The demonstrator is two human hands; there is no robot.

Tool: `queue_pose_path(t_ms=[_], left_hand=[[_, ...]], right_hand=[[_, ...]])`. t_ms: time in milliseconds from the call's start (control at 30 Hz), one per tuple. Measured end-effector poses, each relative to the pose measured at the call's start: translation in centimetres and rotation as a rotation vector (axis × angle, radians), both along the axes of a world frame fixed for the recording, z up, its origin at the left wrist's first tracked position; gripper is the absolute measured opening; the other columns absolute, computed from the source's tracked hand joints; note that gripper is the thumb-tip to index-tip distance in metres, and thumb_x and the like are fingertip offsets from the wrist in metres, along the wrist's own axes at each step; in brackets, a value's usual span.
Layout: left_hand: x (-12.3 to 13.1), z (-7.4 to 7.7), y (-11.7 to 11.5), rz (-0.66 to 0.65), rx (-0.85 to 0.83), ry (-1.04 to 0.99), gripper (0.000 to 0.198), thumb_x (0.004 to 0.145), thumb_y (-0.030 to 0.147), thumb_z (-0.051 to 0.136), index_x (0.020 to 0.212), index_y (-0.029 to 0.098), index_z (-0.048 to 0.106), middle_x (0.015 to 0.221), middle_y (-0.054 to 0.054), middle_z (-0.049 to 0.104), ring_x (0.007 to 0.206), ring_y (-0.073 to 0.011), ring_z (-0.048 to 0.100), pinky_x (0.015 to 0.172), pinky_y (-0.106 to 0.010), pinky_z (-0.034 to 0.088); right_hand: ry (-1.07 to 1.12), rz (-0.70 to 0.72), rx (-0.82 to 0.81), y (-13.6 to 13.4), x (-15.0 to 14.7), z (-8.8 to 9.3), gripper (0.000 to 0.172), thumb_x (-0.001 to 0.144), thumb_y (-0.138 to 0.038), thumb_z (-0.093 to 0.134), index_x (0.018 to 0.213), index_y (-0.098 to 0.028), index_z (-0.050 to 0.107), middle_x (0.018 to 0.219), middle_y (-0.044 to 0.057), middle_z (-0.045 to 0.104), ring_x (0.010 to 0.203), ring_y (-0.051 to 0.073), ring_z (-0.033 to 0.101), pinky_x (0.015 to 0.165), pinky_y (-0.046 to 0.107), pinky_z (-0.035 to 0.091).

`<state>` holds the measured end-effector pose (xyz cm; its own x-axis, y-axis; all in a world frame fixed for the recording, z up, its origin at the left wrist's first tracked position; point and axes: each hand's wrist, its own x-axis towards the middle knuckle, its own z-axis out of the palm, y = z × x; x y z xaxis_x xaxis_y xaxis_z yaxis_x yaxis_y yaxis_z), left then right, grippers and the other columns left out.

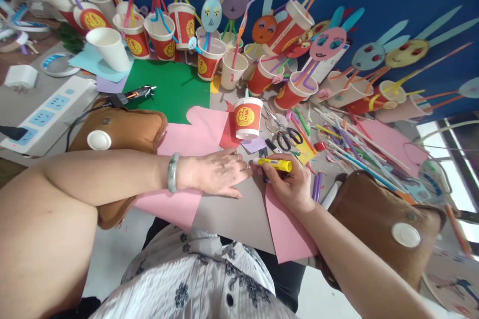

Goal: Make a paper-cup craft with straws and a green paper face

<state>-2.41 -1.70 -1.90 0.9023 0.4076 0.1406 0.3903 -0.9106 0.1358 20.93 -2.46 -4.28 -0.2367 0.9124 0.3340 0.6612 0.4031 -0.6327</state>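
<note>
My right hand (290,184) grips a yellow glue stick (275,164) between thumb and fingers, its pale end pointing left. My left hand (219,173), wearing a ring, lies palm down on the table with fingers stretched towards that pale end. Whether anything small is under its fingertips, I cannot tell. Just beyond both hands stands a red and white paper cup (247,118) with a short straw end showing above its rim. A lilac paper scrap (253,145) lies at the cup's foot. Pink paper (288,229) sits below my right wrist, and more pink paper (194,134) is behind my left hand.
Paper cups with rabbit faces (211,15) on straws line the back. Black-handled scissors (290,138) and several loose straws (359,144) lie at right. Brown pouches (116,127) flank me. A power strip (52,114) and green sheet (168,84) are at left.
</note>
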Motion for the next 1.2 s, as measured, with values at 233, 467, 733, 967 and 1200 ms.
queue_pose_path(t_ms=[233,467,733,967,1200], left_hand=[[0.05,0.06,0.06,-0.012,0.002,0.03,0.053,0.094,0.051,0.062,0.121,0.006,0.063,0.1,-0.016,0.071,0.093,-0.027,0.063,0.092,-0.04,0.045],[0.01,0.17,0.04,-0.006,0.018,0.079,0.06,0.095,0.054,0.058,0.131,0.006,0.058,0.107,-0.017,0.071,0.1,-0.0284,0.063,0.094,-0.041,0.043],[0.13,0.06,0.02,-0.006,0.044,0.092,0.06,0.096,0.054,0.058,0.129,0.005,0.059,0.103,-0.016,0.071,0.097,-0.0284,0.063,0.093,-0.04,0.043],[0.11,0.1,0.07,-0.01,0.032,0.095,0.058,0.095,0.055,0.058,0.127,0.006,0.06,0.102,-0.015,0.071,0.096,-0.0274,0.063,0.092,-0.039,0.043],[0.09,-0.14,0.09,-0.014,0.06,0.078,0.061,0.096,0.055,0.058,0.131,0.005,0.058,0.105,-0.015,0.071,0.098,-0.0283,0.063,0.093,-0.04,0.042]], right_hand=[[-0.058,0.05,0.01,0.28,0.12,-0.23,0.019,0.089,-0.043,0.068,0.093,-0.024,0.066,0.073,0.001,0.074,0.052,0.016,0.065,0.05,0.028,0.051],[-0.008,-0.041,0.047,0.03,0.07,-0.02,0.017,0.09,-0.04,0.065,0.093,-0.024,0.064,0.065,0.0,0.071,0.051,0.017,0.064,0.052,0.029,0.052],[-0.015,0.054,0.032,0.32,-0.12,-0.08,0.016,0.089,-0.038,0.068,0.095,-0.023,0.066,0.075,0.002,0.075,0.059,0.018,0.069,0.056,0.028,0.054],[-0.032,-0.011,-0.009,0.11,0.06,0.08,0.017,0.088,-0.039,0.066,0.087,-0.023,0.063,0.063,-0.001,0.07,0.047,0.014,0.061,0.049,0.026,0.049],[0.0,-0.006,-0.036,0.12,-0.05,-0.18,0.022,0.09,-0.044,0.065,0.098,-0.023,0.065,0.076,0.003,0.076,0.063,0.018,0.071,0.06,0.029,0.055]])
